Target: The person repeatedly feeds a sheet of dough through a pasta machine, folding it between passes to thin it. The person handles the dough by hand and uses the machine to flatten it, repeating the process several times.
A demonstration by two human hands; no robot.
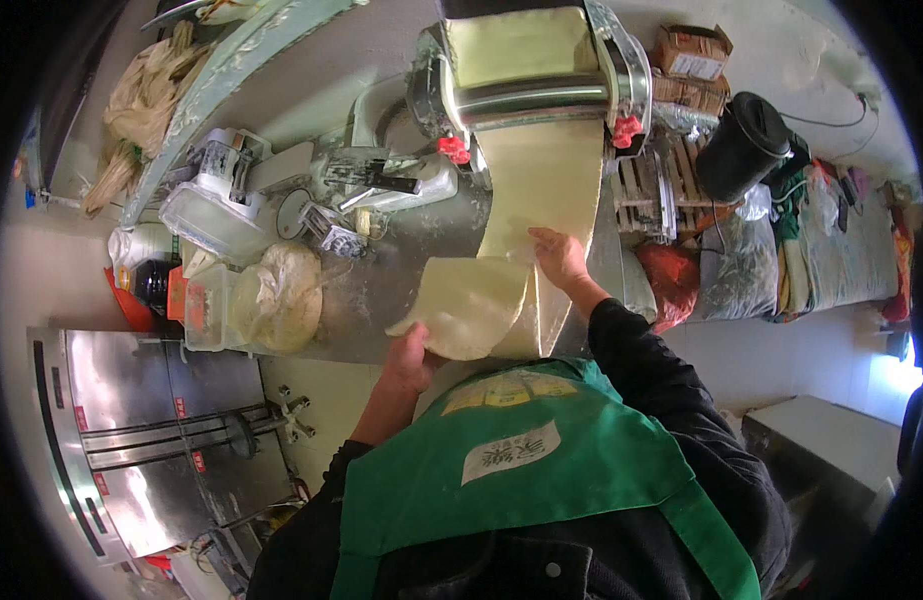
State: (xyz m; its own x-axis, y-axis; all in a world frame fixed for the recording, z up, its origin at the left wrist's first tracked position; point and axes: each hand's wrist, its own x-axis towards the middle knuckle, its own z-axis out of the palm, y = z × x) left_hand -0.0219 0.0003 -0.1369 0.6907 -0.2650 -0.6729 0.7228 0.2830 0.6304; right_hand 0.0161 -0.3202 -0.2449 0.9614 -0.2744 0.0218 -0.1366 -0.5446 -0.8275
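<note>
A long sheet of pale yellow dough comes down from the steel rollers of a dough sheeter onto a metal worktop. Its near end is folded over in a loose flap close to my apron. My left hand pinches the lower left corner of that flap, thumb on top and other fingers hidden beneath. Farther up, my right hand touches the right part of the sheet, index finger pointing left; its other fingers are partly hidden, so I cannot tell whether it grips the dough.
Left of the sheet stand a plastic-wrapped round mass, a clear plastic tub and a kitchen scale. Red knobs flank the rollers. A black bin, wooden slats and a red bag are on the right.
</note>
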